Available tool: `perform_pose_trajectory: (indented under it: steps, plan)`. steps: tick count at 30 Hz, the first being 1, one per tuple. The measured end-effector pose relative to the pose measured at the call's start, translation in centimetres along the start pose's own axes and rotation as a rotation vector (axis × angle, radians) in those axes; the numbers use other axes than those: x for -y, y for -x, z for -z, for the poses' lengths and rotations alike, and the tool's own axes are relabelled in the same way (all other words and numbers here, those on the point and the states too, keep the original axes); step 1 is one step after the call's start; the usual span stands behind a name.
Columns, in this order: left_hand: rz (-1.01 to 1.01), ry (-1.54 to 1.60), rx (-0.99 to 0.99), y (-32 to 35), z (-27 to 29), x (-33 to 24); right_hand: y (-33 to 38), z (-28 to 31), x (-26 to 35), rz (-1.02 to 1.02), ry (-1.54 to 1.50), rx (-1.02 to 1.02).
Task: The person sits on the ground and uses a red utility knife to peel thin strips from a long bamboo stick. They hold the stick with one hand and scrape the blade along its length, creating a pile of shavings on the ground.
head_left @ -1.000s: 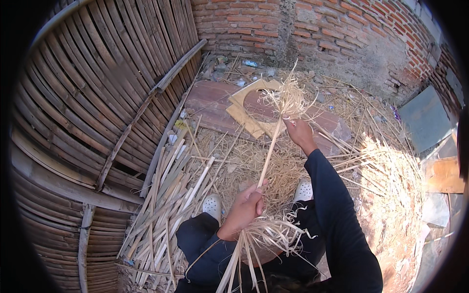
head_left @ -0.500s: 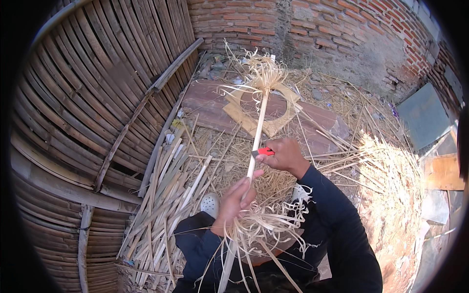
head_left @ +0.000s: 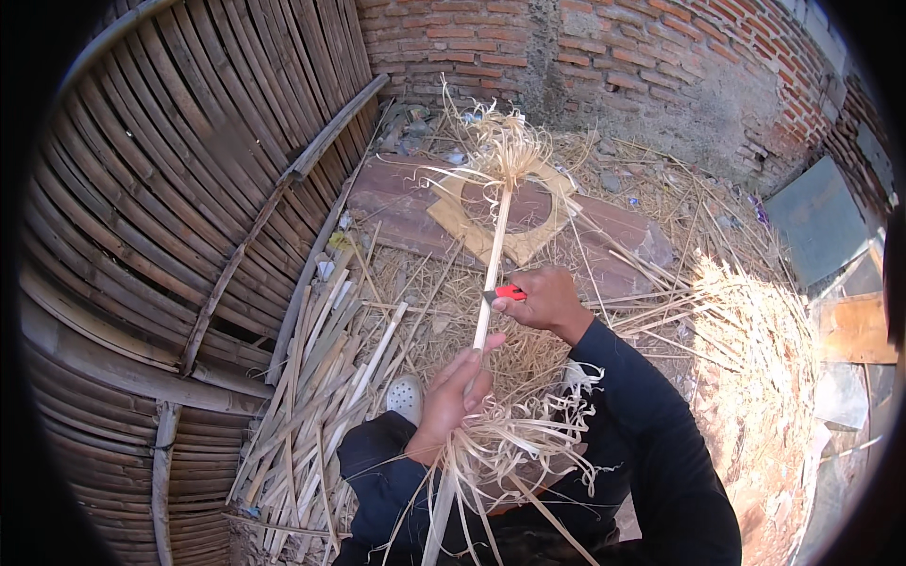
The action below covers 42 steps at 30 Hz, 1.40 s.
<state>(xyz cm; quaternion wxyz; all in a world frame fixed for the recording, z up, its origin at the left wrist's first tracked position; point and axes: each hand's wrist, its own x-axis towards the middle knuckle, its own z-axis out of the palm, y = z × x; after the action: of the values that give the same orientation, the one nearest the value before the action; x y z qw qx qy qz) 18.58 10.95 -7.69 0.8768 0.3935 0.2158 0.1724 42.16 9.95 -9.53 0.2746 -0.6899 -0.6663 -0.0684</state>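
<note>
A long pale bamboo stick (head_left: 498, 234) runs from close to my body out to the far middle. My left hand (head_left: 455, 394) is wrapped around its near part, with one finger stretched out beside it. My right hand (head_left: 549, 302) grips a red-handled knife (head_left: 511, 293), its dark blade against the stick just beyond my left hand. Thin curled shavings fan out in a tuft (head_left: 508, 146) at the stick's far end. A second tuft of curls (head_left: 519, 436) spreads below my left hand, over my lap.
Split bamboo strips (head_left: 297, 406) lie piled at left, beside a slatted bamboo wall (head_left: 170, 160). Ahead, a yellowish board with a round hole (head_left: 453, 219) rests on a reddish-brown slab (head_left: 618, 226). A brick wall (head_left: 651, 66) stands behind. Straw-like shavings (head_left: 746, 349) cover the ground at right.
Both hands keep their grip. The knife and right hand have shifted very slightly left and toward me along the stick; the view has moved a little.
</note>
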Motion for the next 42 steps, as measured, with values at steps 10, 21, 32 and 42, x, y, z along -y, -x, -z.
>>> perform_pose_trajectory:
  steps: [10,21,32,42]
  plan:
    - [0.015,-0.011,0.036,0.4,-0.7,0.4,-1.5,-0.3,-4.0,0.045,0.089,-0.139]
    - [0.103,-0.061,0.109,1.9,-2.9,1.9,-2.0,1.3,-10.8,-0.408,0.134,-0.185]
    - [0.113,-0.049,0.076,0.5,-0.5,1.1,-2.8,2.0,-6.2,-0.887,-1.354,0.257]
    - [0.153,0.425,0.095,0.6,0.5,0.6,1.3,1.5,1.9,0.101,-0.156,0.085]
